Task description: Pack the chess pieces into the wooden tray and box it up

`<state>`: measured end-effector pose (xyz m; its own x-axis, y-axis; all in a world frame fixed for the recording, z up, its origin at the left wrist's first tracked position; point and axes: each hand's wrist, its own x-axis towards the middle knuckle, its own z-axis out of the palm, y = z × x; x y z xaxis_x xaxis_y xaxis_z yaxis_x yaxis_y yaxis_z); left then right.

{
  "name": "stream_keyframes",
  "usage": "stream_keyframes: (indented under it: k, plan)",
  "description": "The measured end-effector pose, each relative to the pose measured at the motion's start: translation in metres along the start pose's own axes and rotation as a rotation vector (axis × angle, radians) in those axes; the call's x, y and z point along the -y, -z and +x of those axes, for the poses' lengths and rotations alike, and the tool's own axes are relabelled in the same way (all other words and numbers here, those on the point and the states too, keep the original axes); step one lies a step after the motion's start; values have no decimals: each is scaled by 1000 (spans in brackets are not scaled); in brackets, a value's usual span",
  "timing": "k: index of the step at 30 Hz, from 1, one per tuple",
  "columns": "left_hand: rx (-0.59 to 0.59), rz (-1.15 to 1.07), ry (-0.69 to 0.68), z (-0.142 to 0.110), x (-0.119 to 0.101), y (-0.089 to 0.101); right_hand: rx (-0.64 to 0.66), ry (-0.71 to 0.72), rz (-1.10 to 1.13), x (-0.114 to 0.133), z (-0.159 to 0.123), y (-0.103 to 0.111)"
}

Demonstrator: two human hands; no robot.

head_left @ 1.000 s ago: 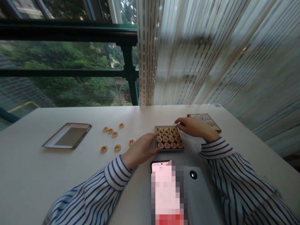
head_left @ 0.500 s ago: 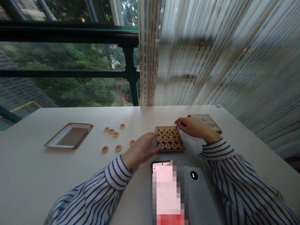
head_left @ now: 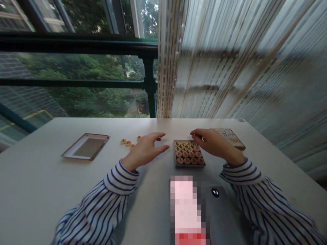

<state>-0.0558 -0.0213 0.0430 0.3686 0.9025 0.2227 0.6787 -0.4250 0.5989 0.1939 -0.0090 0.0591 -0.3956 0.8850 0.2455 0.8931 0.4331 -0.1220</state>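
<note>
My left hand (head_left: 145, 149) hangs over the table left of the box, thumb and fingers apart with nothing between them. Behind it lie several loose Chinese chess pieces (head_left: 128, 143) with red characters; the hand and wrist cover others. A small square box (head_left: 189, 166) holds rows of round wooden pieces (head_left: 191, 154), black characters at the back and red ones in front. At the box's far right corner is my right hand (head_left: 213, 144), loosely bent with thumb and forefinger slightly parted and nothing visible in them. Whether it touches the box I cannot tell.
A brown-rimmed shallow tray or lid (head_left: 90, 148) lies on the left. Partly behind my right hand is a printed box lid (head_left: 231, 137). Nearest me are a phone (head_left: 186, 204) with a blurred screen and a pale device (head_left: 224, 217) with a round display. Window and curtain stand behind.
My left hand has left the box's left side and moved up and left, its fingers now spread. My right hand stays by the far right corner. The view has shifted slightly.
</note>
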Motion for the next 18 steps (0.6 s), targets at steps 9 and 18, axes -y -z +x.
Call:
stream_keyframes:
  k: [9,18]
  plan:
    - [-127,-31,18,-1,5,29,-84,84,65,26,-4,5]
    - [-240,-11,71,-26,19,38,-136,131,102,47,3,10]
